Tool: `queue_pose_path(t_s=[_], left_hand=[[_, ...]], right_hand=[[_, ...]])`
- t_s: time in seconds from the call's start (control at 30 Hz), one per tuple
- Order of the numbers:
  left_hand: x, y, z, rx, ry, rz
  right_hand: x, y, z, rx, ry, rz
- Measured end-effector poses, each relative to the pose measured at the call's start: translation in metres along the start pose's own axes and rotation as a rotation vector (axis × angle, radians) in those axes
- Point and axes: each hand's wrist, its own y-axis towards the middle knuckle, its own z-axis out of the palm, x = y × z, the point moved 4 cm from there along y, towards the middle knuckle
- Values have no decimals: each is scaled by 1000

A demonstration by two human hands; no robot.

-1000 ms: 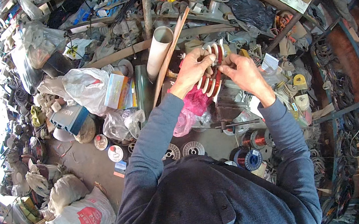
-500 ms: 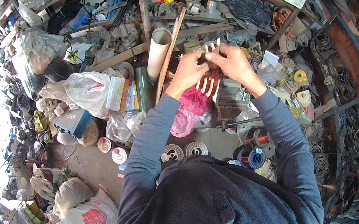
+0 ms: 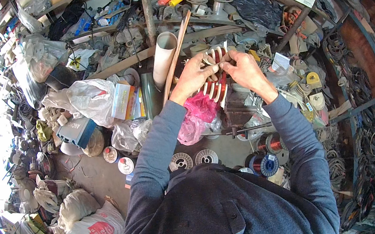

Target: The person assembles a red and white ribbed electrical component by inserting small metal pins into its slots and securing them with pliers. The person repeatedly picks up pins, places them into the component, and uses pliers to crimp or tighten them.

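Left hand and right hand meet, fingers pressed together on both, anything pinched too small to tell! One ribbed red-and-white spool sits right under them, beside one pink bag; two grey reels lie nearer the body.

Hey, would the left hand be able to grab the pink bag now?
Probably yes: the pink bag looks close by the left hand, mostly uncovered, though that hand seems busy at the red-wound coil piece.
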Motion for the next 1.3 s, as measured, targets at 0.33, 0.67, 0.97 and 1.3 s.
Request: queue_pose_path(t_s=[0.33,0.67,0.97,1.3], left_hand=[[0,-1,-7,-25,-79,-66],[-19,-4,2,-128,546,195],[-17,-22,28,-528,855,467],[-10,-33,32,-556,806,599]], right_hand=[[-1,-11,2,40,-5,-66],[-10,5,7,164,-111,-19],[-22,8,12,91,-66,-45],[-20,6,21,105,403,195]])
